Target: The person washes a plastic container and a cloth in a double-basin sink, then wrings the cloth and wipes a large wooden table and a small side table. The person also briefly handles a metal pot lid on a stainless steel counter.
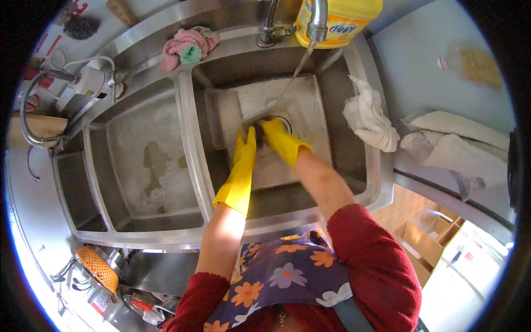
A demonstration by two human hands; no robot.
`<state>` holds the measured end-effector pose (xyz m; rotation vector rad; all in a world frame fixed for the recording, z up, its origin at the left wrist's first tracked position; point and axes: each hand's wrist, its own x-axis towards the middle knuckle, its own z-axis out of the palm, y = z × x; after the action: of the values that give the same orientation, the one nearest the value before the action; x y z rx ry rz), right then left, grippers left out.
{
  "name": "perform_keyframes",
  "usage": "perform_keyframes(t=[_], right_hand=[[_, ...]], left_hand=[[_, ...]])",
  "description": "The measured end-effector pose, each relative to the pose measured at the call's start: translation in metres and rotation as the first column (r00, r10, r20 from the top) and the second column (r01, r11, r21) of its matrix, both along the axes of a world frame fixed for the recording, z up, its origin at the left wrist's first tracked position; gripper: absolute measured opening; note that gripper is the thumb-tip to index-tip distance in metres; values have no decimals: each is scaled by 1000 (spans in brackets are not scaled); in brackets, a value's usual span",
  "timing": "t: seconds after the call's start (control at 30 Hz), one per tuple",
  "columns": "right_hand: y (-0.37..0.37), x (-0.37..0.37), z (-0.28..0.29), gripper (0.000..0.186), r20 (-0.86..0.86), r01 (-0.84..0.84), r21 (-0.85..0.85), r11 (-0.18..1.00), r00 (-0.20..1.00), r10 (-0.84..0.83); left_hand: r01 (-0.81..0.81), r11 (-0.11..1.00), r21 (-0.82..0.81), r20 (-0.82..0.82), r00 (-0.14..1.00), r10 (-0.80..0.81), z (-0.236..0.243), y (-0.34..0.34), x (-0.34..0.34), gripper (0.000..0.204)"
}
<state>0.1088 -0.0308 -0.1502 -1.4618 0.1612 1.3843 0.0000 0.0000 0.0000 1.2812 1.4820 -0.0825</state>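
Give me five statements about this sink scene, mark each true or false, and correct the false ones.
1. The left hand and right hand both wear yellow rubber gloves. True.
2. The faucet is turned off. False: a stream of water runs from it into the right-hand basin.
3. A white cloth lies over the right rim of the sink. True.
4. The pink-and-green cloth lies inside the right-hand basin. False: it lies on the ledge behind the basins.
5. The apron is plain white. False: it is dark purple with orange, white and lilac flowers.
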Motion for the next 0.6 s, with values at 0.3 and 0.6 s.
perform_keyframes(t=[0.3, 0.6], right_hand=[[-18, -2, 134, 45, 406, -663, -140, 735, 638, 654], [-31, 15, 121, 35, 430, -864, -496, 85, -160, 889]], left_hand=[[62, 985, 162, -25, 998, -59, -54, -6, -14, 88], [27, 987, 161, 22, 999, -31, -26, -11, -6, 96]])
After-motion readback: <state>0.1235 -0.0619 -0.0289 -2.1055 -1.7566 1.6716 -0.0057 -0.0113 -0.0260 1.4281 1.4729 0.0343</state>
